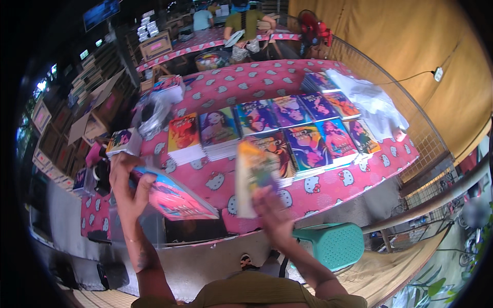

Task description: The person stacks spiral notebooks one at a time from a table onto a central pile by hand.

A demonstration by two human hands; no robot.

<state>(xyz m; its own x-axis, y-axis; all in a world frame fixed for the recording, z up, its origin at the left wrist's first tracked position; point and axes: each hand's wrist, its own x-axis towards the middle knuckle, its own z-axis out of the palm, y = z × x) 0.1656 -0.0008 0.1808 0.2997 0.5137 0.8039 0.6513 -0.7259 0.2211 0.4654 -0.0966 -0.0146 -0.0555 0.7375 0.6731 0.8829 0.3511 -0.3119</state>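
My left hand (128, 187) grips a notebook with a pink and blue cover (182, 197) by its far left end, thumb on top, tilted over the near left part of the table. In my right hand (275, 213) is another notebook with a yellow, orange and multicoloured cover (249, 177), held tilted and blurred by motion. It partly hides a stack with an orange and dark cover (280, 149). Several colourful spiral notebook stacks lie in two rows beyond, among them a red and yellow stack (183, 136) and a blue and purple stack (308, 146).
A pink patterned cloth (215, 179) covers the table. White plastic sheeting (372, 105) lies at its right end; clear plastic (154, 115) lies left. A green stool (336, 246) stands by the near edge. Cardboard boxes (95, 115) fill the left; a person (246, 25) is at the back.
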